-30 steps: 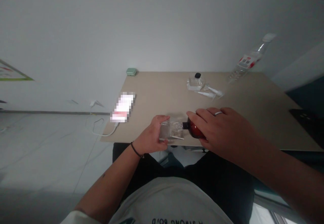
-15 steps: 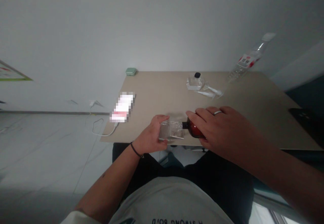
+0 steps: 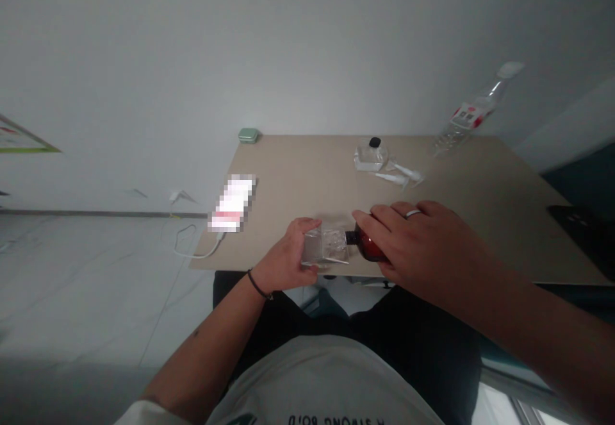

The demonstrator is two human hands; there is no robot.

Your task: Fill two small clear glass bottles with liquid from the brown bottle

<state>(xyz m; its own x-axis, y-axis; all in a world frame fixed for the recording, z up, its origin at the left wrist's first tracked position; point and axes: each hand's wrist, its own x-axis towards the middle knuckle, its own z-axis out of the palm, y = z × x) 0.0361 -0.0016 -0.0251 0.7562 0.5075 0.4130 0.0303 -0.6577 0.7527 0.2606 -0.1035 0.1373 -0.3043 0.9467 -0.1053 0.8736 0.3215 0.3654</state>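
Left hand (image 3: 283,255) gripping clear plastic container (image 3: 324,247), fingers curled round it; right hand (image 3: 418,242) clasping amber glass bottle (image 3: 369,247) against container, both at near edge of beige tabletop (image 3: 298,168).

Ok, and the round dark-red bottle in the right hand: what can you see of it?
The round dark-red bottle looks like glossy glass and has a short black neck. It is held on its side, neck pointing left. The right hand wraps over it, hiding much of the body. The neck meets a clear rectangular container held by the left hand; whether it enters is unclear. No label shows.
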